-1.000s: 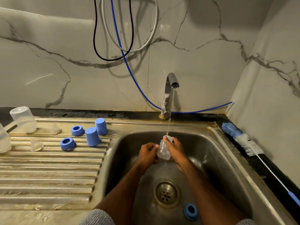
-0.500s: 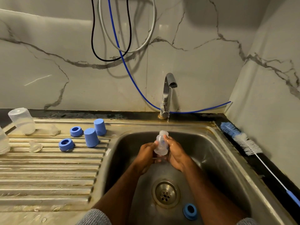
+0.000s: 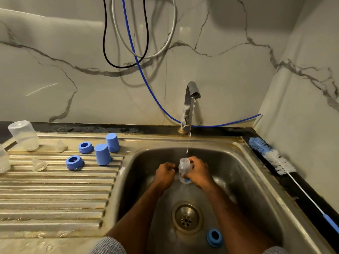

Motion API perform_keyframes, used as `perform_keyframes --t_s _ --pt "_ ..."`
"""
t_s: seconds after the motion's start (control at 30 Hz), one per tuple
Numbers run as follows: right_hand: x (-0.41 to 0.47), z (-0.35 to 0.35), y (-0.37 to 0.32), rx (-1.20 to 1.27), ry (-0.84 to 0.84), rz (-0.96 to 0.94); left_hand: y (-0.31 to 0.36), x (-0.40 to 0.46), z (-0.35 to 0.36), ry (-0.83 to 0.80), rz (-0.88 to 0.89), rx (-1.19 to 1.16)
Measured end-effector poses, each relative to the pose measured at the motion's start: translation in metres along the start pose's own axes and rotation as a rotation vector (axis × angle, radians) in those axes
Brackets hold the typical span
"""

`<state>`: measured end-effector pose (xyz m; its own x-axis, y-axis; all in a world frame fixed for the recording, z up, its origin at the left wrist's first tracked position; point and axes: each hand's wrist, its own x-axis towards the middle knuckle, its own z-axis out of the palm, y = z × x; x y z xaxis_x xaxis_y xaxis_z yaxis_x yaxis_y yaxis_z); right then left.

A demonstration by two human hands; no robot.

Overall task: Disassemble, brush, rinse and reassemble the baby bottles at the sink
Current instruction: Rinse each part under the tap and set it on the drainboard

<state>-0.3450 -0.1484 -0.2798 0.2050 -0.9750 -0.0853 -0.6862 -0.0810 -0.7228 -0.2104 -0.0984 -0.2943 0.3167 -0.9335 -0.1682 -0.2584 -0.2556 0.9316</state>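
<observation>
A: Starting nearest: blue ring (image 3: 214, 237) lying loose on the sink (image 3: 256, 180) floor beside the drain (image 3: 187, 217). Probably waiting its turn for a rinse.

B: Hands?

A: Right hand (image 3: 199, 173) wrapping round the clear baby bottle (image 3: 184, 169), holding it mouth-up just under the stream so water is falling in. Left hand (image 3: 165, 173) curling close beside it, touching or nearly; unable to tell whether gripping anything. Hands together, low in the basin, likely keeping splash inside.

B: So rinsing step.

A: Looking that way. Disassembly apparently done.

B: Drainboard (image 3: 55, 189)?

A: Ribbed steel, sitting left of the basin. Carrying two more blue rings (image 3: 74, 162), two blue caps (image 3: 102, 154) standing upside down, clear teats (image 3: 39, 164), clear bottles (image 3: 23, 135) inverted at the far left. Likely draining there.

B: Right side?

A: Bottle brush (image 3: 271, 155) lying along the dark counter edge, within reach.

B: Beyond?

A: Tap (image 3: 189, 105) running. Marbled wall behind, hoses (image 3: 139, 70) hanging down it.
</observation>
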Motion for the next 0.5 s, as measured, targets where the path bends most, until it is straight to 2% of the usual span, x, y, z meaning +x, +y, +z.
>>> perform_keyframes --t_s 0.2,0.27,0.5 --pt "-0.005 0.003 -0.002 -0.033 0.120 -0.031 0.001 -0.002 0.001 0.015 -0.009 0.038" --pt "-0.004 0.004 -0.005 -0.033 0.068 -0.018 0.001 -0.003 0.001 0.001 0.003 0.048" --pt "-0.009 0.005 -0.010 0.467 -0.172 0.348 0.000 -0.008 0.000 -0.143 -0.029 0.055"
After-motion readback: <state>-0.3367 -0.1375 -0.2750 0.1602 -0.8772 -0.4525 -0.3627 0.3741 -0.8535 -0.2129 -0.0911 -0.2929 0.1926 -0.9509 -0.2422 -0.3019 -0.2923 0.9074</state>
